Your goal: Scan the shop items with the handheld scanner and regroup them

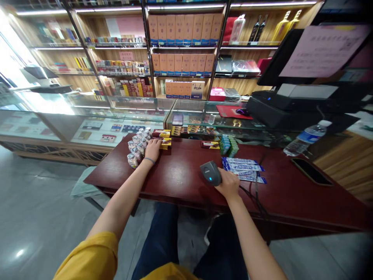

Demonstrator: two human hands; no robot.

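Note:
My right hand (229, 182) is wrapped round the handle of a dark grey barcode scanner (210, 173), which has a small blue light lit. The scanner is held above the brown table, its head turned to the left. My left hand (152, 151) is stretched out to the far side, closed on the left end of a yellow snack box (166, 142); its fingertips are partly hidden. Small clear jars with silvery lids (136, 146) stand in rows just left of that hand. Dark red and yellow boxes (159, 133) lie just behind it.
Blue and white sachets (244, 169), green packs (228, 145) and a dark red box (210, 145) lie on the table (175, 175). A water bottle (307, 138) and a phone (311, 171) are at the right. A scanner cable (253, 197) trails there. Glass display counters (122, 112) stand behind.

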